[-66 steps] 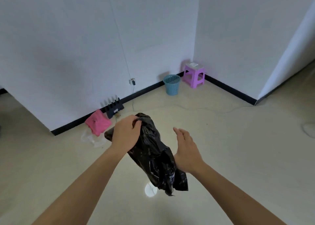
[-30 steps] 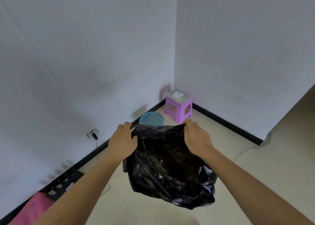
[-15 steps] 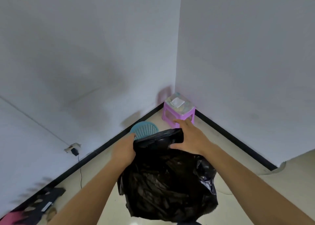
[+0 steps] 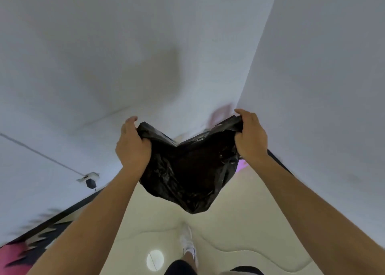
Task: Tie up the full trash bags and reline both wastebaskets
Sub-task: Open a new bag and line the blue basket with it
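An empty black trash bag [image 4: 187,170] hangs in the air in front of me, spread wide at its top edge. My left hand [image 4: 131,145] grips the bag's left corner and my right hand [image 4: 250,137] grips its right corner. The top edge sags in a V between the two hands. The bag hides the blue wastebasket in the room corner. Only a sliver of the purple stool [image 4: 241,165] shows past the bag's right side.
White walls meet in a corner ahead, with a black baseboard [image 4: 62,214] along the floor. A wall socket with a plug [image 4: 89,180] sits at the left. A pink thing [image 4: 12,258] lies blurred at bottom left. My white shoe [image 4: 187,243] is on the beige floor.
My hands have moved apart and upward, stretching the bag's top edge wide. The view has come closer to the corner, and the bag now covers the blue wastebasket and most of the stool.
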Action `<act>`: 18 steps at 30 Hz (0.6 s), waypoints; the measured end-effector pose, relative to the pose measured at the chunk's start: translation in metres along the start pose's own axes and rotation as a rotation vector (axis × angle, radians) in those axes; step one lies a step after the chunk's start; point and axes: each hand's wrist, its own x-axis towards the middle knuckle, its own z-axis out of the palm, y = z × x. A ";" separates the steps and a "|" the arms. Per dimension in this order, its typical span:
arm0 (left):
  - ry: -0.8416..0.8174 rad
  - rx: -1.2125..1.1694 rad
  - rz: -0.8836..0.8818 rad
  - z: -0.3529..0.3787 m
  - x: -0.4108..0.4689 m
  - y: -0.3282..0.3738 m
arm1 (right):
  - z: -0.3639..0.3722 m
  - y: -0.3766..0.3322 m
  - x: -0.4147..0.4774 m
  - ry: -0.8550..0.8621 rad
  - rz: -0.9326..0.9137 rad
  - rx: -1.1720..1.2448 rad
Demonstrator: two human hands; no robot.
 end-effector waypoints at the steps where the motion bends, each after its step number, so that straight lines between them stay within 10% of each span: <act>1: 0.058 -0.046 0.020 0.005 0.019 0.004 | 0.006 -0.008 0.018 0.074 0.004 0.086; 4: 0.030 0.024 0.092 0.035 0.049 -0.006 | 0.041 -0.012 0.054 0.122 -0.056 0.122; 9: -0.641 0.449 0.107 0.113 0.032 -0.060 | 0.128 0.040 0.056 -0.478 -0.112 -0.213; 18: -0.668 0.358 -0.192 0.226 0.030 -0.109 | 0.227 0.119 0.089 -0.711 0.066 -0.152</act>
